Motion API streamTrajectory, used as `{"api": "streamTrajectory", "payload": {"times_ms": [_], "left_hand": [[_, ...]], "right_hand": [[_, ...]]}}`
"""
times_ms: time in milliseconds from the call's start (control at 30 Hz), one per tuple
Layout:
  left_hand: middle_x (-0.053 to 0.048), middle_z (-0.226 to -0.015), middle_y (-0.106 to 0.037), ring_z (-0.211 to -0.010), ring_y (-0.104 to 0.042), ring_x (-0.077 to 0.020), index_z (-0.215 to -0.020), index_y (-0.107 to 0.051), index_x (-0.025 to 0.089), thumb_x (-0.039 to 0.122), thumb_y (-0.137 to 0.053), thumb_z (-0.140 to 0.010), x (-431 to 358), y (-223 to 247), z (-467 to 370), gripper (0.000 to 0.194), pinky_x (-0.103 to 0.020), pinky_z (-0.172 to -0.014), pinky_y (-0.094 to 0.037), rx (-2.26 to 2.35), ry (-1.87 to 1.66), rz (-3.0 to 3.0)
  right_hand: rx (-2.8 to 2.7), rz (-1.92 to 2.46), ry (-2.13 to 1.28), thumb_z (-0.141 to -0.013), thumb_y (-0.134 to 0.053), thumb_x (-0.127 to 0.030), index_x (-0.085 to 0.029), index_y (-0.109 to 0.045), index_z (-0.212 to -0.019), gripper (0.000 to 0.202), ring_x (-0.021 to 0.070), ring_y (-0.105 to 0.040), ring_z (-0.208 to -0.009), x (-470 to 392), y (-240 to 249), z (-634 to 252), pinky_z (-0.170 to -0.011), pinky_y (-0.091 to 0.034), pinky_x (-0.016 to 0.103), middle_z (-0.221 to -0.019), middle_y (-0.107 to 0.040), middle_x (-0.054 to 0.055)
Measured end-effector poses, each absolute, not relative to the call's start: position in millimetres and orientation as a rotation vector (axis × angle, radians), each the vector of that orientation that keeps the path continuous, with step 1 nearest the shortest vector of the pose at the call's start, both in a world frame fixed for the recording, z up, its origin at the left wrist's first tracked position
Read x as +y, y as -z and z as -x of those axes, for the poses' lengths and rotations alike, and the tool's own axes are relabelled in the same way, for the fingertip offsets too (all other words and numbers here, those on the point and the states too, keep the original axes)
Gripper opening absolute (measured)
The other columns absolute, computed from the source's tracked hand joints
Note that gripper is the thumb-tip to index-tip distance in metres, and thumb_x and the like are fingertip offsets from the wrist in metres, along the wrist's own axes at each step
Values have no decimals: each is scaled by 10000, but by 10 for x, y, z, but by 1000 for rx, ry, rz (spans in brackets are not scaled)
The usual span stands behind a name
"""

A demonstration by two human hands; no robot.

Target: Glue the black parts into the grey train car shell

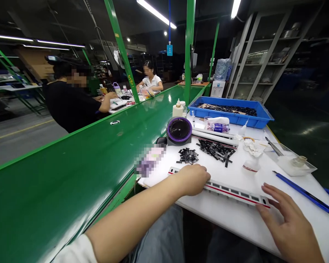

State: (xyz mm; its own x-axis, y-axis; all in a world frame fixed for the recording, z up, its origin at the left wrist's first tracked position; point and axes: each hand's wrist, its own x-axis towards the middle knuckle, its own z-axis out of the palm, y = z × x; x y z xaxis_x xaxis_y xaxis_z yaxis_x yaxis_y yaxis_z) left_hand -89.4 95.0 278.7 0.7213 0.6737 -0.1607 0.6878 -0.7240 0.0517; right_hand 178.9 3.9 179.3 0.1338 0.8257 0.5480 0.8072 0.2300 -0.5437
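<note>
A long white model train car [233,191] with dark windows and a red stripe lies across the near edge of the white worktop. My left hand [193,179] is closed over its left half, the fingers curled down and partly hidden by the back of the hand. At the car's right end, my right hand [289,221] has the tip between thumb and a finger, while the index finger is raised. Just beyond the car are two piles of small black pieces, a smaller pile [188,155] and a larger pile [215,149].
Behind stand a round purple-rimmed black device [179,129], white train bodies [214,138] and a blue bin [230,120] of dark parts. A blue pen-like knife [304,193], tweezers [273,146] and a clear tray [293,166] lie right. A green conveyor [98,160] runs left; two people sit beyond.
</note>
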Motion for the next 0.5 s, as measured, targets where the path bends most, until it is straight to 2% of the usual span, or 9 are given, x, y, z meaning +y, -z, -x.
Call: {"api": "streamTrajectory", "payload": {"times_ms": [133, 167, 233, 300, 333, 400, 500], "left_hand": [[-118, -1206, -696, -1134, -620, -289, -1258, -637, 198, 328, -654, -807, 996, -2934, 1320, 469, -427, -993, -484, 1038, -202, -2714], [-99, -1251, -685, -1143, -621, -263, -1250, -648, 213, 350, -627, -832, 1039, -2965, 1541, 441, -393, -1020, -469, 1086, -341, -2602], [-63, -1212, -712, -1083, -646, -240, -1164, -695, 231, 402, -534, -878, 1159, -2961, 2075, 370, -357, -971, -489, 1436, -546, -2310], [-38, -1111, -745, -984, -668, -249, -1127, -709, 240, 481, -513, -850, 1280, -2853, 2622, 416, -352, -892, -503, 1966, -587, -1973], [-72, -1075, -750, -956, -669, -279, -1115, -710, 196, 502, -519, -826, 1321, -2769, 2856, 462, -380, -872, -501, 2094, -569, -1883], [-109, -1021, -755, -925, -677, -301, -1020, -728, 151, 519, -500, -807, 1349, -2577, 3181, 483, -391, -847, -500, 2181, -528, -1787], [-93, -1059, -741, -968, -675, -286, -1096, -709, 160, 542, -454, -828, 1287, -2342, 3298, 532, -366, -868, -501, 2117, -494, -1798]], "right_hand": [[-1931, 1532, -10, -858, -572, -586, -296, -555, -1320, 546, 321, -603, -1211, 65, -1772, -1754, -988, -550, 520, -1340, -612, 64], [-1939, 1529, 6, -860, -565, -590, -299, -547, -1328, 551, 318, -607, -1206, 69, -1768, -1755, -971, -564, 510, -1340, -612, 62], [-1930, 1537, 22, -866, -552, -584, -312, -542, -1330, 538, 308, -625, -1181, 75, -1765, -1767, -905, -601, 474, -1342, -612, 53], [-1921, 1538, 29, -862, -553, -577, -332, -545, -1327, 526, 298, -651, -1140, 81, -1763, -1783, -827, -628, 439, -1334, -619, 40], [-1923, 1540, 31, -856, -558, -577, -341, -544, -1330, 530, 298, -658, -1130, 84, -1758, -1790, -806, -632, 432, -1334, -619, 35], [-1929, 1546, 32, -844, -570, -575, -351, -543, -1337, 542, 311, -660, -1128, 92, -1737, -1800, -802, -629, 448, -1337, -618, 35], [-1900, 1554, -15, -817, -605, -554, -343, -566, -1327, 553, 349, -655, -1125, 118, -1661, -1810, -853, -604, 510, -1321, -630, 56]]}}
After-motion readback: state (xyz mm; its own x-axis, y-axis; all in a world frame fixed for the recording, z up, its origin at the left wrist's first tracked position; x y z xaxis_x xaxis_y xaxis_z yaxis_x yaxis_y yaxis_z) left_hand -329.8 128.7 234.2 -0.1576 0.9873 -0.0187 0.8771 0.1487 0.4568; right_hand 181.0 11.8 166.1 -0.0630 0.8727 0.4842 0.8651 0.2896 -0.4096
